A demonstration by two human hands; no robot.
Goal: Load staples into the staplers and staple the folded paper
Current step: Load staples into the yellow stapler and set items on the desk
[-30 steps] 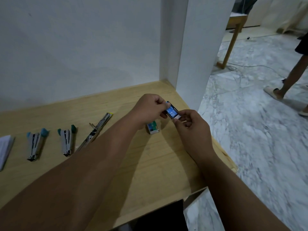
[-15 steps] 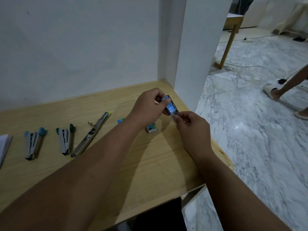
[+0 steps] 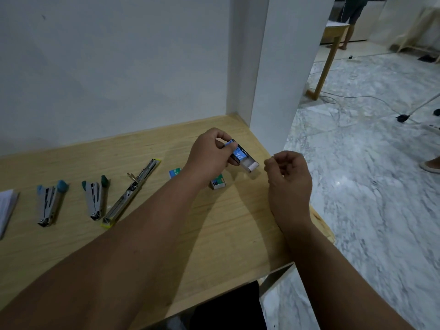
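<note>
Left hand (image 3: 209,156) is up above the tabletop (image 3: 214,234), thumb and fingers pinching a small blue staple box (image 3: 239,153) marked "10". Its pale inner tray (image 3: 251,165) is slid partway out toward the right hand. Right hand (image 3: 289,177) hangs just beside that tray, apart from it, fingers curled with thumb and forefinger tips together; whether anything is pinched between them, I cannot tell — too small to see.

Below the left hand, a green staple box (image 3: 217,183) lies on the wood, and another small box (image 3: 175,172) peeks out just behind the left wrist, half hidden by the forearm.

Further out past the left forearm, three staplers lie in a row. Nearest the hands is a long one with yellow ends (image 3: 132,195), opened out flat. Next a green-capped stapler (image 3: 96,198), then a blue-capped stapler (image 3: 51,201), both lying closed-looking with metal noses toward the person. Beyond those, at the frame's edge, the folded paper (image 3: 7,208) lies well apart from both hands.

Past the right hand the tabletop ends at a white pillar (image 3: 285,67) and a marble floor (image 3: 369,175).
</note>
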